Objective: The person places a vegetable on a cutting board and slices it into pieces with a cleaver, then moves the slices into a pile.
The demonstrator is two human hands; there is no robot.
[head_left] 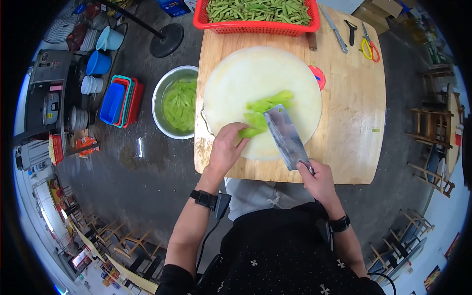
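My right hand (318, 183) grips the handle of a cleaver (287, 140), its broad blade lying slantwise over the round white cutting board (255, 69). Bent fingers of my left hand (227, 147) hold a piece of pale green stem vegetable (251, 132), which looks like celtuce, at the left of the blade. More cut green slices (271, 100) lie in a loose row beyond, beside the blade's far end. To the left of the board, a metal bowl (156, 105) holds many similar green slices.
The board rests on a wooden table (351, 123). At its far side are a red basket (236, 28) of green pods, a knife (335, 32), a black peeler (351, 33) and scissors (368, 46). A pink-red round item (318, 77) shows beside the board. Stacked plastic baskets (118, 101) stand on the floor.
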